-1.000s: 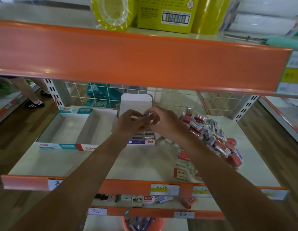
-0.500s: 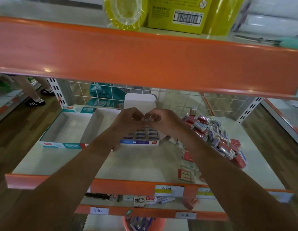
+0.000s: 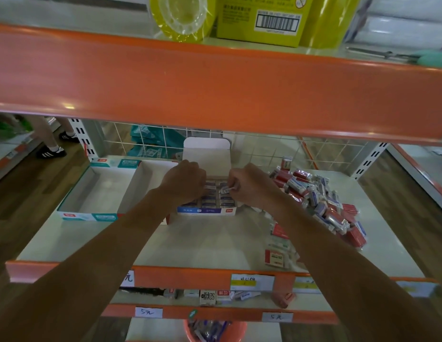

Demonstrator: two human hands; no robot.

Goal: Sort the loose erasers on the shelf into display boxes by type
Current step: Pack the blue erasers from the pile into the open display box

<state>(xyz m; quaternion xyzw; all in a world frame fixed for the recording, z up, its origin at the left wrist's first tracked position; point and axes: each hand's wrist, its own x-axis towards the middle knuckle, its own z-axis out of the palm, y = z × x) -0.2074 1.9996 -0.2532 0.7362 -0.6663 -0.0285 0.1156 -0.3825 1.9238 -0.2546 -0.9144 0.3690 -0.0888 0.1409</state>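
Observation:
A blue-fronted display box [image 3: 206, 211] with a raised white lid stands mid-shelf, filled with rows of blue-labelled erasers. My right hand [image 3: 249, 186] pinches a small blue-and-white eraser [image 3: 225, 190] over the box's right side. My left hand [image 3: 184, 181] reaches down into the box's left part, fingers curled and hidden; I cannot tell what they hold. A heap of loose red and blue erasers [image 3: 321, 201] lies to the right on the white shelf [image 3: 96, 240].
An empty teal-trimmed box [image 3: 91, 215] and an empty white-walled box [image 3: 150, 174] stand left of the blue one. The orange upper shelf edge [image 3: 215, 90] hangs low overhead. Flat packs [image 3: 276, 257] lie near the front lip. A person's feet [image 3: 50, 151] show far left.
My hands were together above the box with the eraser between them. They have parted and dropped: the left into the box, the right over it with the eraser.

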